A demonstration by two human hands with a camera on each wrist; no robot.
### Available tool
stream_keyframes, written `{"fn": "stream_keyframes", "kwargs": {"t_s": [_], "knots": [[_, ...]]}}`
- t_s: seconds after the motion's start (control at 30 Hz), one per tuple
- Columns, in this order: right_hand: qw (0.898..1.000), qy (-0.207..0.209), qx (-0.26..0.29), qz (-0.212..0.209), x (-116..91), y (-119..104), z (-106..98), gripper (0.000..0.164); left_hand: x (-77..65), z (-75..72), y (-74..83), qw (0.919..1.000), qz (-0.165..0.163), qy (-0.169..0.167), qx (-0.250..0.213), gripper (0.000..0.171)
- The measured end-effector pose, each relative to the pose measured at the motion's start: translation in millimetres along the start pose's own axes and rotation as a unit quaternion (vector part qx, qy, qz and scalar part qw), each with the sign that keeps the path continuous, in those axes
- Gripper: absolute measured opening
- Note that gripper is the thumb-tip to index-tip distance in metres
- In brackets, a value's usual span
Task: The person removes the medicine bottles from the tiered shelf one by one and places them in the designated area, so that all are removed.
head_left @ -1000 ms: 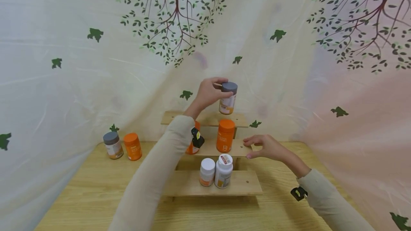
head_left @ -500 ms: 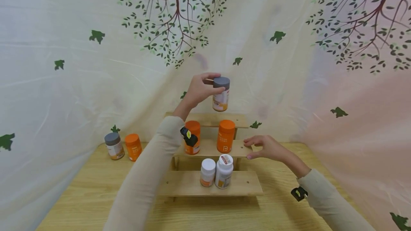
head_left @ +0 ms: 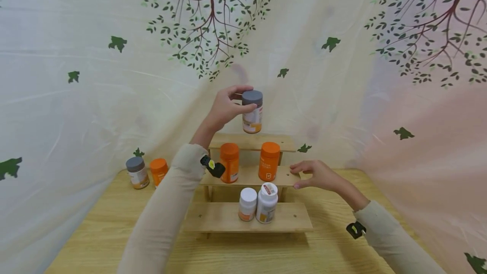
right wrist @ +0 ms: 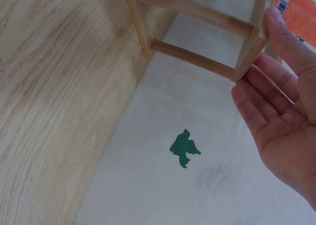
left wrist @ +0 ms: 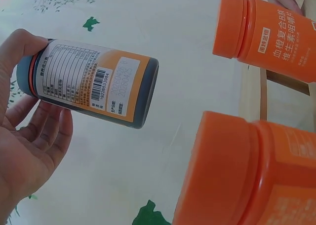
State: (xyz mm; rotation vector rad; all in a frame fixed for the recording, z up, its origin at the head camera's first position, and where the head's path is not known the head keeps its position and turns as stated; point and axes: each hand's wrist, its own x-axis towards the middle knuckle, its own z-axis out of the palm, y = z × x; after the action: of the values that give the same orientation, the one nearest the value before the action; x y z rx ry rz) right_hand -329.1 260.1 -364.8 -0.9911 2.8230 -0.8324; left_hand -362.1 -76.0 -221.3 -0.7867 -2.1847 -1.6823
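Observation:
My left hand (head_left: pixel 224 109) grips a supplement bottle (head_left: pixel 253 115) by its grey lid, thumb on the near side and fingers behind. The bottle hangs upright above the top board of a three-step wooden display stand (head_left: pixel 213 219). In the left wrist view, its label (left wrist: pixel 98 81) shows a table and a barcode. My right hand (head_left: pixel 319 175) holds the right end of the middle board between thumb and fingers; in the right wrist view the thumb (right wrist: pixel 286 37) lies along the board's edge. Two orange bottles (head_left: pixel 269 162) stand on the middle board.
Two white bottles, a short one (head_left: pixel 248 204) and a taller one (head_left: pixel 267 203), stand side by side on the lowest board. On the wooden table (head_left: pixel 95 231) at left are another grey-lidded bottle (head_left: pixel 137 173) and a small orange bottle (head_left: pixel 158 170). A printed curtain (head_left: pixel 304 109) hangs behind.
My left hand has carried the grey-lidded bottle to the left above the stand, and its sleeve now partly covers the small orange bottle. My right hand has stayed on the board's end.

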Motion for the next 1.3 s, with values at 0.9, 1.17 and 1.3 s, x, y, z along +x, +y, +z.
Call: {"fn": "stream_keyframes", "kwargs": {"t_s": [0.9, 1.17, 1.3], "knots": [[1.0, 0.001, 0.007, 0.011, -3.7, -0.6, 1.9, 0.046, -53.9, -59.9, 17.7, 0.9991, 0.029, 0.026, 0.015, 0.049], [1.0, 0.0, 0.009, 0.001, -2.3, 0.0, 0.6, 0.046, -70.9, -83.6, 14.3, 0.9988, 0.015, 0.041, 0.023, 0.05], [1.0, -0.001, 0.016, 0.001, -2.2, 1.7, 0.8, 0.047, -80.5, -94.9, 13.2, 0.9981, 0.006, 0.054, 0.03, 0.051]]}}
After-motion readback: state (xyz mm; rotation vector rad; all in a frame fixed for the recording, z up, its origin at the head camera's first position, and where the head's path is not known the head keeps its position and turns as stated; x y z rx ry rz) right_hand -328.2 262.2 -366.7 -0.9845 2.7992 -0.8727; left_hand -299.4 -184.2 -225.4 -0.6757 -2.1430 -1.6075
